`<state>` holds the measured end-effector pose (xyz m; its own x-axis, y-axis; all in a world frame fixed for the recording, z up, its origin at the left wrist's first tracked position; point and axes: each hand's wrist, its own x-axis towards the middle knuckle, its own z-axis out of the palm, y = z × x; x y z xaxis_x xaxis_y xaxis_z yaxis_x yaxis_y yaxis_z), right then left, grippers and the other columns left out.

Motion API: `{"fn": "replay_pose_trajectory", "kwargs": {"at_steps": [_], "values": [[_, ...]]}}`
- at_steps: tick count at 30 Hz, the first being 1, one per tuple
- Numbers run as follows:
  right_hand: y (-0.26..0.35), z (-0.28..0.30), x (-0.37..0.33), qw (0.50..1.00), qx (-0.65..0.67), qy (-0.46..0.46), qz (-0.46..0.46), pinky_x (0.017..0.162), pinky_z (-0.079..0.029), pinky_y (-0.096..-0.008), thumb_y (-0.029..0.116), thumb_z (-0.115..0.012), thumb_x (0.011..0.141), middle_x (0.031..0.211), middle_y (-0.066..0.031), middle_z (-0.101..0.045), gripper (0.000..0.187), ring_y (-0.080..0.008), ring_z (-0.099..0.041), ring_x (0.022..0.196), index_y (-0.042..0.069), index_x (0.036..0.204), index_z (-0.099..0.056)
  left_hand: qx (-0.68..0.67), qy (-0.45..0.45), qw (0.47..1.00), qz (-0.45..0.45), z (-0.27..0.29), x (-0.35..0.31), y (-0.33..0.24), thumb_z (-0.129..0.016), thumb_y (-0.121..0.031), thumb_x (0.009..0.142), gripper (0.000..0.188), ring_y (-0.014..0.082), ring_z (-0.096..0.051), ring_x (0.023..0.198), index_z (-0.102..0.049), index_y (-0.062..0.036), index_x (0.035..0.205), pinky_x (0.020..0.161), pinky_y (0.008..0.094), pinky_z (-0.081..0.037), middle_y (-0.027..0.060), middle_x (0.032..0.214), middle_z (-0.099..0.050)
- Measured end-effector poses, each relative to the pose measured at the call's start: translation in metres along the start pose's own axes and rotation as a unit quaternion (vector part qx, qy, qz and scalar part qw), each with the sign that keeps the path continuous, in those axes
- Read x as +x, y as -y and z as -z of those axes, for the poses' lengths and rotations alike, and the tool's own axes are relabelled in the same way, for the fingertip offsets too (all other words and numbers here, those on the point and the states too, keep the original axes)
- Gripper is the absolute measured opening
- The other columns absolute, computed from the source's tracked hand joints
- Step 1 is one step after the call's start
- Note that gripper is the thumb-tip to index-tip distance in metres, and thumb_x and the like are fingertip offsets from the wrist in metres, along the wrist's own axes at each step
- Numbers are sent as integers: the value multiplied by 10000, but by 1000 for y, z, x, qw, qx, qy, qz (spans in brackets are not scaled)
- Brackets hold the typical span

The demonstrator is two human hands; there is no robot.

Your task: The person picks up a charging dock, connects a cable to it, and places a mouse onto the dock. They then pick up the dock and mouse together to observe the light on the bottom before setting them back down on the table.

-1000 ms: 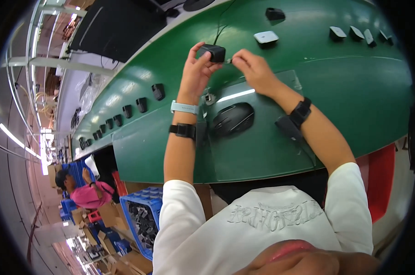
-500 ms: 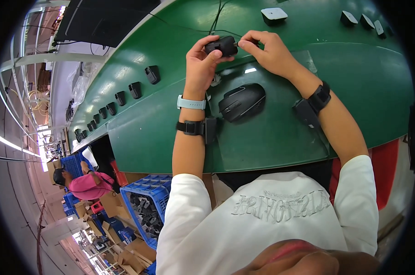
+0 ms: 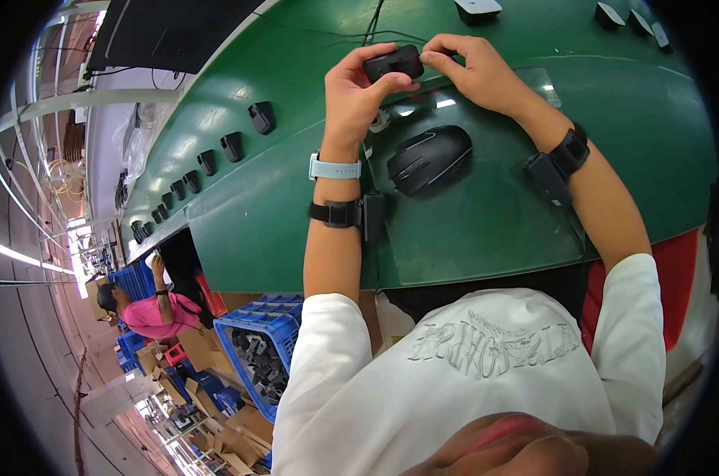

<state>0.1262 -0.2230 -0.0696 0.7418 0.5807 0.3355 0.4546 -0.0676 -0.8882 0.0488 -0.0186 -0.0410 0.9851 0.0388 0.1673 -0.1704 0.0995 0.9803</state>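
Note:
My left hand is closed round a small black boxy device, thumb along its near side and fingers over its far side. At the device's right end, my right hand pinches the plug of a thin black cable; the fingers mostly hide the plug, so I cannot tell whether it is fully in. Below my hands, a black computer mouse lies on a clear sheet, touched by neither hand.
On the green table, several black device pieces stand in a row at left. White-topped pieces sit at the far right. A blue crate of dark parts stands lower left. A person in pink is beyond it.
My right fingers have come closer to the device, covering the plug that showed between them. Both hands sit slightly higher and further right in view. The person in pink has raised an arm.

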Motion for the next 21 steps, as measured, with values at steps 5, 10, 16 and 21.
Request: {"fn": "replay_pose_trajectory", "kwargs": {"at_steps": [5, 10, 16, 21], "values": [[3, 1, 5, 959, -185, -70, 203, 841, -474, -369, 180, -667, 959, 980, -73, -672, 185, -221, -597, 973, 30, 1065, -689, 46, 39, 998, 30, -1, -6, -13, -780, 54, 832, 457, 286, -759, 844, -511, 60, 1200, 747, 369, -659, 186, 1065, -686], [28, 7, -9, 968, -110, -12, 226, 937, -437, -405, 323, -787, 829, 1084, -83, -626, 435, -282, -557, 1024, 58, 1148, -654, -129, -20, 990, 57, 17, -3, 4, -566, -129, 1038, 176, 323, -707, 934, -496, 2, 1132, 787, 389, -595, 205, 1164, -636], [35, -8, -18, 917, -102, 313, 224, 931, -425, -417, 390, -860, 612, 1045, -115, -600, 659, -336, -523, 1006, 62, 1146, -655, -355, -66, 932, 17, 31, -3, 11, -387, -195, 1089, 358, 401, -595, 1183, -523, 100, 1239, 963, 443, -523, 251, 1230, -621], [13, -7, -18, 938, -96, 278, 183, 952, -443, -406, 431, -833, 590, 1113, -100, -636, 732, -304, -571, 1038, 49, 1189, -656, -370, -46, 928, -1, 23, -11, 4, -449, -151, 1062, 356, 390, -613, 1192, -505, 98, 1311, 1023, 457, -528, 254, 1238, -625]]}}
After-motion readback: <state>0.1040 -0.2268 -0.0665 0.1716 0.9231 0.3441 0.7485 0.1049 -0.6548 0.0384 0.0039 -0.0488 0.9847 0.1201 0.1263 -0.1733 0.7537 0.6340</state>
